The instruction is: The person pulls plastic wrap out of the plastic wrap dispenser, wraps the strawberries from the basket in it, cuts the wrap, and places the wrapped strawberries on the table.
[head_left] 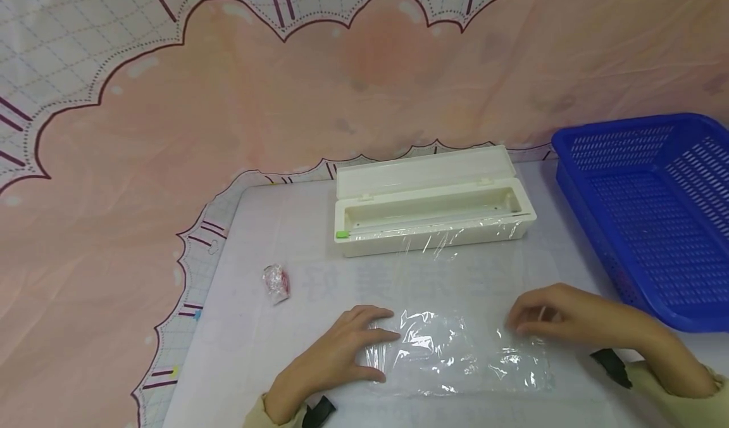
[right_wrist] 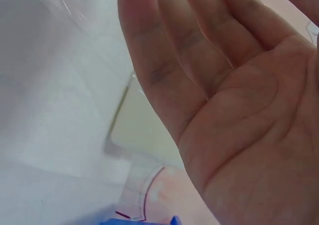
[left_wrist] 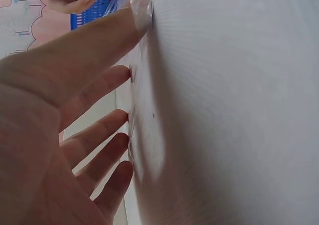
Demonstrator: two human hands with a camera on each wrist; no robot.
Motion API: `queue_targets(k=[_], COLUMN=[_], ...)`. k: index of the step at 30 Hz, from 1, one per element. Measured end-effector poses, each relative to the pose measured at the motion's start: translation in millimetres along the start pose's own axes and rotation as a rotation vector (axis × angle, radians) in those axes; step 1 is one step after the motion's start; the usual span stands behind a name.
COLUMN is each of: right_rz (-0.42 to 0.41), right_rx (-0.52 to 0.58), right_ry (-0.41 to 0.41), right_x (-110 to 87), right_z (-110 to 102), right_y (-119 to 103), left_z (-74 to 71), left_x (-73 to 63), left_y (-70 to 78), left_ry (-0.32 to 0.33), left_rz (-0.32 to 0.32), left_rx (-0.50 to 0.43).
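A sheet of clear plastic wrap lies crinkled on the white tabletop, reaching back toward a long white wrap dispenser box. The box's lid is up, and a green slider sits at the left of its front edge. With fingers spread, my left hand touches the wrap's left end; its thumb has film over the tip in the left wrist view. My right hand hovers at the wrap's right part, fingers loosely bent and palm bare in the right wrist view.
A blue plastic basket stands at the right, beside the right forearm. Left of the box lies a small reddish thing bundled in clear film. A peach patterned cloth surrounds the white surface at the back and left.
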State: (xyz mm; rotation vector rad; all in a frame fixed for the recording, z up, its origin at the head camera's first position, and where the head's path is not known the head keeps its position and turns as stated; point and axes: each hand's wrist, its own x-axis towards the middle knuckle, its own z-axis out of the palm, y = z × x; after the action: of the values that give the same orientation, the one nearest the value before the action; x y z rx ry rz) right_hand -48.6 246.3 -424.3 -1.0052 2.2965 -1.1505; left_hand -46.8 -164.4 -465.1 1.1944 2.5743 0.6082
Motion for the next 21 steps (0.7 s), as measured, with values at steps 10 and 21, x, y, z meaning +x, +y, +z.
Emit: queue_targets(k=[10,21], right_rz=[0.050,0.131], right_rx=[-0.085,-0.305], right_ry=[0.091,0.266], right_x=[-8.3,-20.3], right_z=[-8,-19], right_y=[-6,-14], left_z=[-0.7,-0.7], left_x=[1.2,0.2], left_y=[0.1,0.0], left_ry=[-0.001,-0.001], left_rz=[0.000,-0.014], left_rx=[-0.011,-0.018])
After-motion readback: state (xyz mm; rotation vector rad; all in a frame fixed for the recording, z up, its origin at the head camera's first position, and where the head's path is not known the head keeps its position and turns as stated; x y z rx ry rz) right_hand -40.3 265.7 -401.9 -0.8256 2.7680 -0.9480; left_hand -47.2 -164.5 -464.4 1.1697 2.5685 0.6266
